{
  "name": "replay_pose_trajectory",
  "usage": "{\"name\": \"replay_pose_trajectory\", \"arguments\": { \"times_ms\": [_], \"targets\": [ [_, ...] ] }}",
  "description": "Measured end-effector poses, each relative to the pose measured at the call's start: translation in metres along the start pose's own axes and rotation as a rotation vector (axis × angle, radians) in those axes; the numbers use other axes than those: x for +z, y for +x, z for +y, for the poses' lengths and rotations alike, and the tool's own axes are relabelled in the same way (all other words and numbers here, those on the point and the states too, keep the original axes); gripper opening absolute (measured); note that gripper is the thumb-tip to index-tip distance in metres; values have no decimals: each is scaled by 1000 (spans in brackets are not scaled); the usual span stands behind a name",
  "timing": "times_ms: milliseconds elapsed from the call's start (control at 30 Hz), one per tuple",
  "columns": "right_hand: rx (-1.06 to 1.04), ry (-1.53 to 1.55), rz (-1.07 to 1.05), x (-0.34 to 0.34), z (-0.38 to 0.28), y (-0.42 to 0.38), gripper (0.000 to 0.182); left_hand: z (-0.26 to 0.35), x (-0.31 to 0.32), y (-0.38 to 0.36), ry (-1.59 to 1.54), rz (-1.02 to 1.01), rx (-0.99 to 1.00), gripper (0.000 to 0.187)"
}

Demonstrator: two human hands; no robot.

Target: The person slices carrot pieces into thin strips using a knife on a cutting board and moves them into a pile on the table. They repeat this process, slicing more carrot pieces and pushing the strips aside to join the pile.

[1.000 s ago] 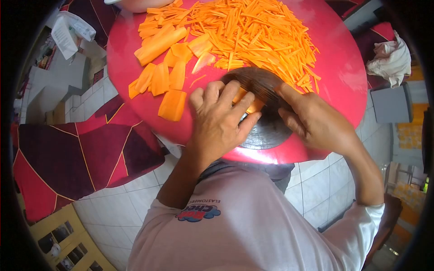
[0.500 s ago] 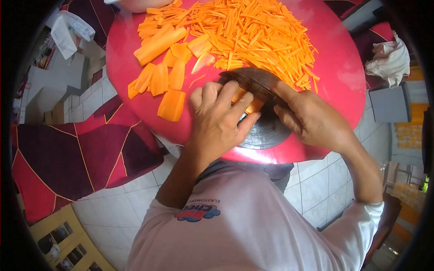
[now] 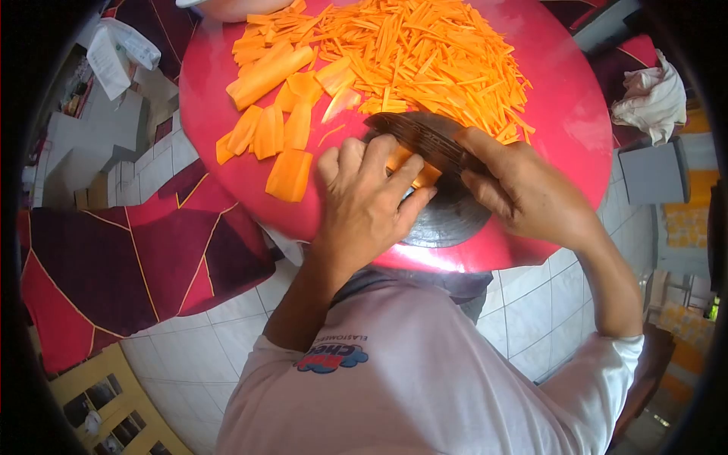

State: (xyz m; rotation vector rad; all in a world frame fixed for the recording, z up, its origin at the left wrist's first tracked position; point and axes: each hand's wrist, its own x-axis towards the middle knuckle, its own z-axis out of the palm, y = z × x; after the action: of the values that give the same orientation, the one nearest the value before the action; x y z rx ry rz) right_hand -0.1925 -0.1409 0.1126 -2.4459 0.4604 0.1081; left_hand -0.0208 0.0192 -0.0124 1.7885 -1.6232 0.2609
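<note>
My left hand [image 3: 369,199] presses a carrot piece [image 3: 427,175] against a dark round board [image 3: 447,226], its fingers bent over the piece. In my right hand [image 3: 531,189] is a dark-bladed knife [image 3: 417,139], with the blade lying along the far side of that piece. The knife handle is hidden by my fingers. Beyond the board is a large heap of thin carrot strips [image 3: 432,61]. Carrot slices [image 3: 288,176] and a thicker carrot chunk [image 3: 269,77] lie to the left of the heap.
The round red table [image 3: 576,152] holds all of this. Part of a white bowl [image 3: 243,6] shows at its far left edge. A patterned red and dark cover [image 3: 136,258] is at the left, and a pale cloth [image 3: 652,98] and a grey chair [image 3: 652,174] are at the right.
The knife blade has tilted and shifted slightly, showing more of its side, and my right hand has moved a little to the right. My left hand stays nearly in place.
</note>
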Motion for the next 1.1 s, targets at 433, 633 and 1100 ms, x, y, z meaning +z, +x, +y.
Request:
{"name": "replay_pose_trajectory", "arguments": {
  "times_ms": [433,633,1100],
  "targets": [
    [-4,-50,-19,-1,-3,1,43,-2,2,0,-16,-36,35,49],
    [28,10,-29,4,0,4,44,-3,3,3,-20,-22,40,48],
    [-29,-11,1,1,-3,-1,38,0,0,1,-1,22,50,44]
  ]
}}
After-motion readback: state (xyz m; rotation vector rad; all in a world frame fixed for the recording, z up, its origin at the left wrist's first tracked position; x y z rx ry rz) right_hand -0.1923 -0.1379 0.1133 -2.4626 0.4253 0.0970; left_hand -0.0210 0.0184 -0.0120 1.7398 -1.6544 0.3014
